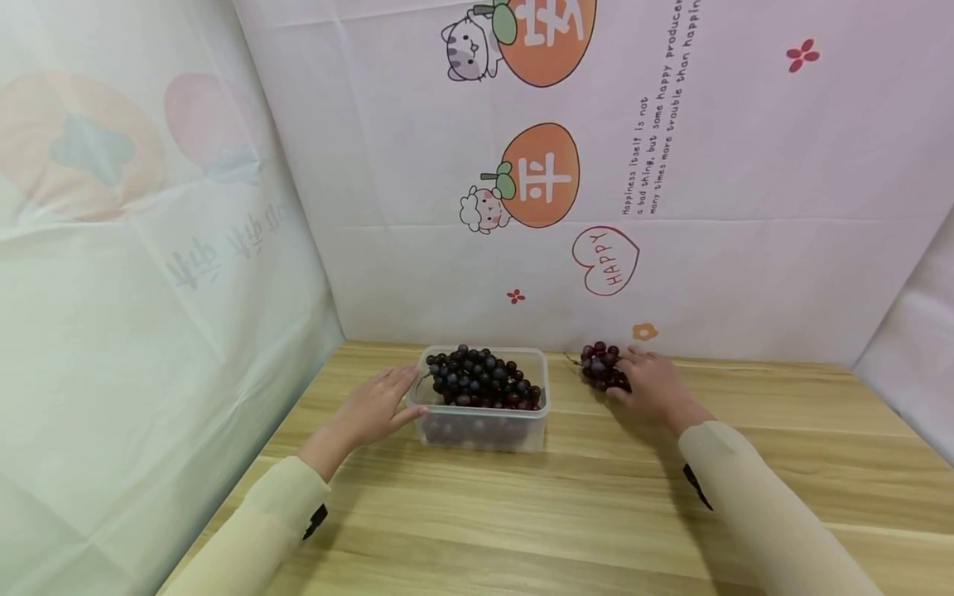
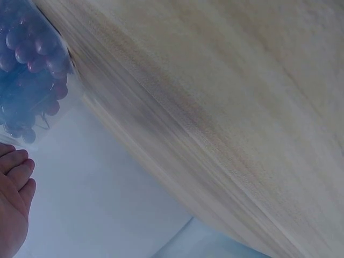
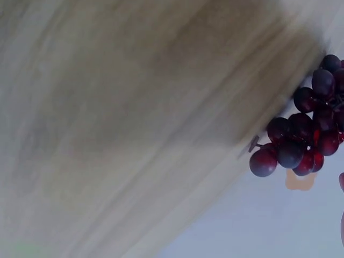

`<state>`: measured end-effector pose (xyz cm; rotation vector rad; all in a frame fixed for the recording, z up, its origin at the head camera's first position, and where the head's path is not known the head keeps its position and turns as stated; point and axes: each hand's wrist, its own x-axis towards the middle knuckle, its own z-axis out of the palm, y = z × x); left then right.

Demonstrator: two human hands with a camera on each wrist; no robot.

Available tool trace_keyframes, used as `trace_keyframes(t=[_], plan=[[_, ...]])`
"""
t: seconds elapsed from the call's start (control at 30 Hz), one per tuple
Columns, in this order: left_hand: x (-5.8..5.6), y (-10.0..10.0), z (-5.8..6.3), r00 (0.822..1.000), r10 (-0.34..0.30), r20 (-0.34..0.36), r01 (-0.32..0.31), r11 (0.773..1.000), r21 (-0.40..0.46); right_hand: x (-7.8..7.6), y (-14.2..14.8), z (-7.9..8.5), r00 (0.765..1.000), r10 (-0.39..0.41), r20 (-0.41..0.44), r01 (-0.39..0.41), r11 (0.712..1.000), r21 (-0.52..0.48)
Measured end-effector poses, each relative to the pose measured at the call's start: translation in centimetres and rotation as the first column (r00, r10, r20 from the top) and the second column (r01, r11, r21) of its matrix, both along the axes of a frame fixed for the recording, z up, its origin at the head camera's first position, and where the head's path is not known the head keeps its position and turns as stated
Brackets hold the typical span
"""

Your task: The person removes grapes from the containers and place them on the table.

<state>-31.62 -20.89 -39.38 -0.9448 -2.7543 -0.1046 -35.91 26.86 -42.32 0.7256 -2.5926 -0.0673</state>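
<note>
A clear plastic container (image 1: 480,430) holds a heap of dark grapes (image 1: 477,377), whose stem sticks out toward its left side. My left hand (image 1: 380,406) rests at the container's left end, thumb along the front rim and fingers straight toward the back. In the left wrist view, the left hand's fingers (image 2: 19,172) lie close by the container wall. To the right, a smaller bunch of grapes (image 1: 599,364) lies on the table, stem to the left. My right hand (image 1: 656,382) grips its right end, fingers behind and thumb in front. The right wrist view shows dark red grapes (image 3: 290,153) near the fingertips.
The wooden table (image 1: 477,513) ends at a white cloth backdrop (image 1: 417,273) printed with fruit and lettering. Another white cloth (image 1: 149,372) hangs along the left. Both sleeved forearms reach in from the front.
</note>
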Motion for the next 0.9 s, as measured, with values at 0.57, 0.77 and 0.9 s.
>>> trace_keyframes(t=[0.57, 0.77, 0.9], plan=[[0.0, 0.0, 0.4, 1.000, 0.006, -0.007, -0.006, 1.000, -0.028, 0.4, 0.4, 1.8, 0.997, 0.027, -0.071, -0.038, 0.987, -0.153], [0.0, 0.0, 0.3, 1.000, 0.010, -0.005, -0.010, 0.999, -0.035, 0.5, -0.3, 2.3, 0.986, 0.067, -0.153, -0.095, 0.979, -0.181], [0.0, 0.0, 0.2, 1.000, 0.015, -0.009, -0.016, 0.999, -0.050, 0.5, -1.3, 2.9, 0.977, 0.096, -0.193, -0.137, 0.968, -0.211]])
